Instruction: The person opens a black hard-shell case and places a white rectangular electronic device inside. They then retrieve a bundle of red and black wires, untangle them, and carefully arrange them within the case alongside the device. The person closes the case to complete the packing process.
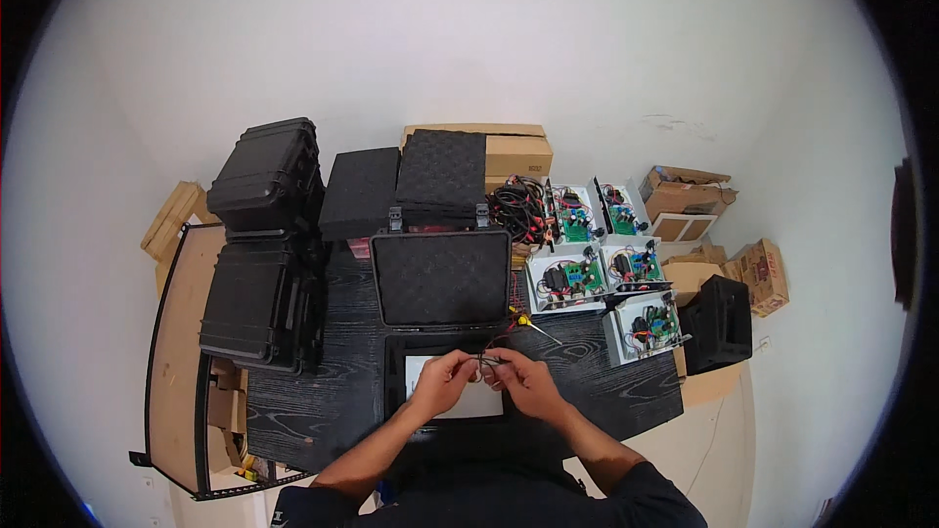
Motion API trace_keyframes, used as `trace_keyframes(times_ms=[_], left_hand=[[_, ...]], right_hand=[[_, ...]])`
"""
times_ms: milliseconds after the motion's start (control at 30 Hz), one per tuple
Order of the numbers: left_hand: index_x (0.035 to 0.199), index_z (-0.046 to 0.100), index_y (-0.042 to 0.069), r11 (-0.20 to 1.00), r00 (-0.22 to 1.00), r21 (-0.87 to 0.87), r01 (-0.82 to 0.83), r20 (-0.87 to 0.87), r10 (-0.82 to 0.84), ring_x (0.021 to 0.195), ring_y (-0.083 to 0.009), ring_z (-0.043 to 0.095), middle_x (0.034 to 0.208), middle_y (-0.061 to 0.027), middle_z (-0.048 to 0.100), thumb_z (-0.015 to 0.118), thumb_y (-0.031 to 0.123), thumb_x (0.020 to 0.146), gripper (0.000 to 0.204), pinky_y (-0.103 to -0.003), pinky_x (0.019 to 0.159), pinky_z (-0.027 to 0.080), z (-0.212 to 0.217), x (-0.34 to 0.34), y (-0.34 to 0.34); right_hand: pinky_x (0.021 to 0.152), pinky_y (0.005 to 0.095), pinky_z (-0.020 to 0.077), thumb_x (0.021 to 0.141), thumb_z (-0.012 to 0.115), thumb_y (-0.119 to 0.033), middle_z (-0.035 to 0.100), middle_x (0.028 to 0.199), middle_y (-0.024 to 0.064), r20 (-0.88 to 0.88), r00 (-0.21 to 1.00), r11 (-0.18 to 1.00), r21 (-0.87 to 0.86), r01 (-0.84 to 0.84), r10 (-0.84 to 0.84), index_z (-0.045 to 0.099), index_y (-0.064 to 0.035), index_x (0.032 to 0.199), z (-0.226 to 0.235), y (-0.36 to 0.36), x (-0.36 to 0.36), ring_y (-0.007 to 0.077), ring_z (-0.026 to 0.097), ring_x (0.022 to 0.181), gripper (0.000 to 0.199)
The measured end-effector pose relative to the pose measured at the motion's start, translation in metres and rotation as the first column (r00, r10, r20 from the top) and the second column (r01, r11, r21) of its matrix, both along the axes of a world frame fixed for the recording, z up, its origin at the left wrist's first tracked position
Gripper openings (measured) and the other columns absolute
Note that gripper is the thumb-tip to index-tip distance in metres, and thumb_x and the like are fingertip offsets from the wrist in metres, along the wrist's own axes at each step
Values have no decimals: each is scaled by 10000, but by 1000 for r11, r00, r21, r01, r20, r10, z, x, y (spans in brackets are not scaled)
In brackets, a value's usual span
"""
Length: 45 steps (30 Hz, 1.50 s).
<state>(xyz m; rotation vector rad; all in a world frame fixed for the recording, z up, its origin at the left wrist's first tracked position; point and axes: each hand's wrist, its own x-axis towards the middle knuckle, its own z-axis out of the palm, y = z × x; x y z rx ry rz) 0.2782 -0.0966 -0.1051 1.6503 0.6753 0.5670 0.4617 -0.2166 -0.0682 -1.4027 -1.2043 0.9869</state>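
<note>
My left hand [440,386] and my right hand [531,388] meet in front of me, fingers closed on a thin dark cable [486,360]. Its exact ends are hidden by the fingers. Below them lies an open black hard case [394,383], with a white flat panel [479,404] set inside it. The lid with its dark foam lining [440,279] leans back, away from me. Just beyond my right hand, a yellow-handled screwdriver [523,320] rests on the dark wood-grain table [597,396].
Black hard cases [259,293] are stacked at left. Foam sheets [442,174] and a cardboard box [518,152] stand behind the lid. Bundled cables [518,210] and several open white housings with circuit boards [567,279] fill the right. A black case [719,323] stands beyond the table's right edge.
</note>
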Motion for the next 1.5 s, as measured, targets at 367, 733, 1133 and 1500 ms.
trace_keyframes(times_ms=[367,733,1133,1500], left_hand=[[1126,719,-34,992,936,-115,-56,340,92,924,-169,737,946,-107,772,644,139,1064,198,-297,809,569,-56,1,-7],[1159,726,-21,949,975,311,39,195,-104,925,-164,764,974,-98,799,628,50,1050,163,-276,786,584,-59,-7,-11],[1211,683,-16,956,942,291,28,311,-122,1035,-183,745,1215,-130,739,569,56,1075,192,-319,919,597,-67,-13,-11],[1365,569,-4,995,912,100,25,405,-64,697,-57,608,1224,-109,727,510,79,1101,283,-240,664,542,-40,-8,3]], right_hand=[[821,387,600,1002,649,-111,784,1053,152,590,801,924,354,-143,-102,724,-3,1116,-1,26,38,260,770,926,174],[1077,507,486,981,622,-230,696,1281,223,710,545,891,291,349,-446,718,-13,1245,-63,245,225,413,656,1188,355],[858,288,557,972,676,-113,742,1197,133,388,795,826,513,234,-467,725,-5,1196,-22,92,125,174,705,909,254],[749,367,561,899,745,-167,734,831,109,513,853,951,203,-231,98,729,-40,936,-31,15,42,270,726,806,133]])
